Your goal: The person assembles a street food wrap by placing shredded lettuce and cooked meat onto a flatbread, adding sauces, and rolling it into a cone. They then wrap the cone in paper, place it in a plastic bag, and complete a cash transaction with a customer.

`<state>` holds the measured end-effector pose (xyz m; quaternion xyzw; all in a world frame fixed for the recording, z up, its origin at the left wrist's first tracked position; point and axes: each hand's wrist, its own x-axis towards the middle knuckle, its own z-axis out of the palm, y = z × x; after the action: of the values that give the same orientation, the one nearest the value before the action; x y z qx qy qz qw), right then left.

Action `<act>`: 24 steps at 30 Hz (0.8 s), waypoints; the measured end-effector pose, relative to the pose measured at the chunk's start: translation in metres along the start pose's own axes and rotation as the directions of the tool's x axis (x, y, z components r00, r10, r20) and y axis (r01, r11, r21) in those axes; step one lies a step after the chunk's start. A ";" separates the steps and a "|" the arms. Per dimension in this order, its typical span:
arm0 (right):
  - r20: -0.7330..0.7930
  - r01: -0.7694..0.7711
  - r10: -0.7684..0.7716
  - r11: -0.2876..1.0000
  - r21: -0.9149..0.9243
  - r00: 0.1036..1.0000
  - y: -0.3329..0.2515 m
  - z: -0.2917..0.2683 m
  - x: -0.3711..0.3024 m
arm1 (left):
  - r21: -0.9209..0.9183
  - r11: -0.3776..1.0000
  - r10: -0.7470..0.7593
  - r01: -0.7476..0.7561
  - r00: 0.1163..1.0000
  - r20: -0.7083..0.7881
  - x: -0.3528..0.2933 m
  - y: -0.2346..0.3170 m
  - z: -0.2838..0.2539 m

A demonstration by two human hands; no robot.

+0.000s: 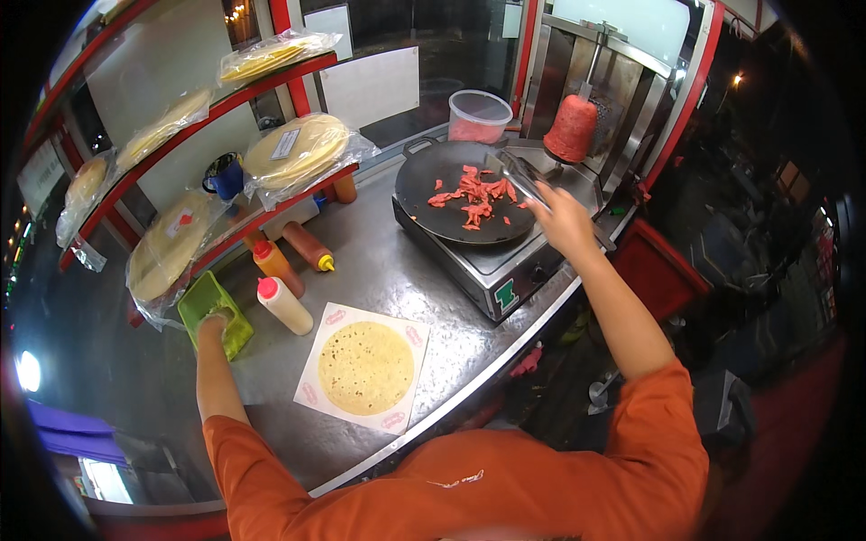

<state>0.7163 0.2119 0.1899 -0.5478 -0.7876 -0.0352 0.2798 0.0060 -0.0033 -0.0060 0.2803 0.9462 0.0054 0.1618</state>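
My right hand (565,220) is closed around metal tongs (518,171), whose tips reach over the black round pan (419,171). Strips of reddish meat (478,193) lie scattered in that pan. On the far left, my left hand (214,325) dips into a green plastic bin (202,294); its fingers are hidden inside, among something pale green. Between my arms, a round flatbread (365,368) lies flat on a square sheet of printed paper (308,386). A white squeeze bottle (287,308) with a red cap stands close to the bin.
An orange squeeze bottle (278,269) and a dark red one (308,246), tipped over, are behind it. The pan rests on a burner (496,270). Behind are a clear tub (478,115) and a meat cone (571,129) on a spit. Shelves (194,126) at left hold bagged flatbreads (298,151).
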 end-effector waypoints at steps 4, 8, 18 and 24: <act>0.111 0.134 -0.122 0.985 -0.110 0.986 -0.005 0.056 0.044 | 0.189 0.953 0.213 -0.237 0.968 0.135 -0.017 0.001 -0.001; 0.122 0.040 -0.041 0.999 0.016 0.992 0.013 0.040 0.060 | 0.174 0.915 0.365 -0.363 0.931 0.025 -0.046 -0.005 -0.008; 0.192 0.127 -0.121 0.992 -0.018 0.974 0.018 0.013 -0.012 | 0.082 0.978 0.201 -0.194 0.976 -0.088 -0.017 -0.026 0.002; 0.138 0.139 -0.140 0.990 0.015 0.980 0.023 0.022 0.004 | 0.275 0.939 0.171 -0.206 0.975 0.144 0.009 -0.016 0.017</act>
<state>0.7271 0.2321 0.1678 -0.4917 -0.8417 -0.0144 0.2226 -0.0046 -0.0131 -0.0267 0.3901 0.8943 -0.1337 0.1734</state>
